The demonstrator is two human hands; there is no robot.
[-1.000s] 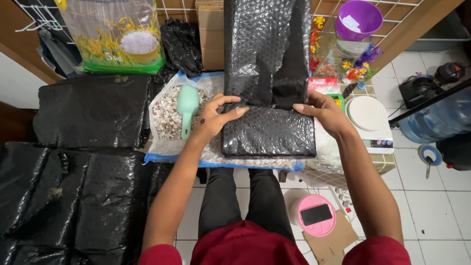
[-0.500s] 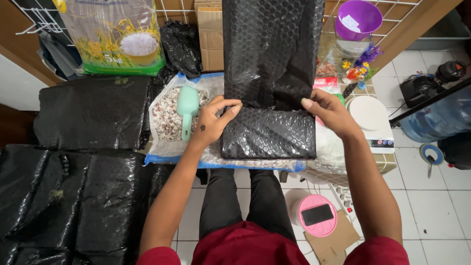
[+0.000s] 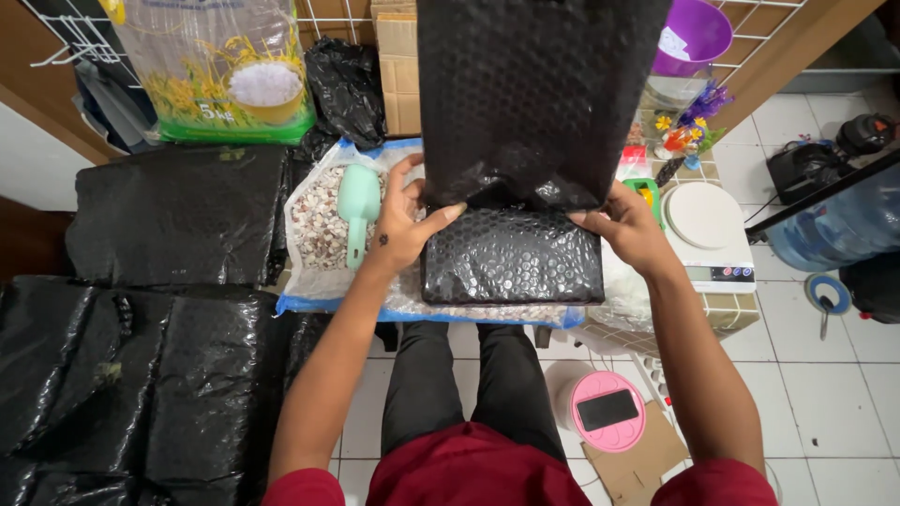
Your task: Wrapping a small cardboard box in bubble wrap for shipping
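Head cam looking straight down at my lap: I've got a sheet of black bubble wrap [image 3: 525, 103] folded over a wrapped parcel [image 3: 511, 255], which sits on top of an open clear bag of pale pebbly stuff [image 3: 319, 220] in front of my knees. My left hand [image 3: 405, 220] is pressed against the left edge of the parcel right at the fold, thumb laid across the top of it, fingers curled in against the wrap. My right hand [image 3: 626, 228] is on the opposite side, fingertips pinching the wrap at the fold line, so both hands are clamped on the bubble wrap, one per side. The loose upper part of the sheet stands up and away from me, blocking whatever is behind it.

Stuff around: a mint green scoop [image 3: 357, 206] lies in the pebble bag just beside my left hand. Off to the left there's a pile of black plastic bags [image 3: 178, 215], more of them lower down by my left arm. A big clear rice sack [image 3: 220, 70] leans at the top left. On my right a white kitchen scale [image 3: 705, 225] sits near my right hand, a purple bowl [image 3: 698, 37] up above it, and a round pink thing with a dark screen [image 3: 607, 410] is on the floor tiles by my right leg.
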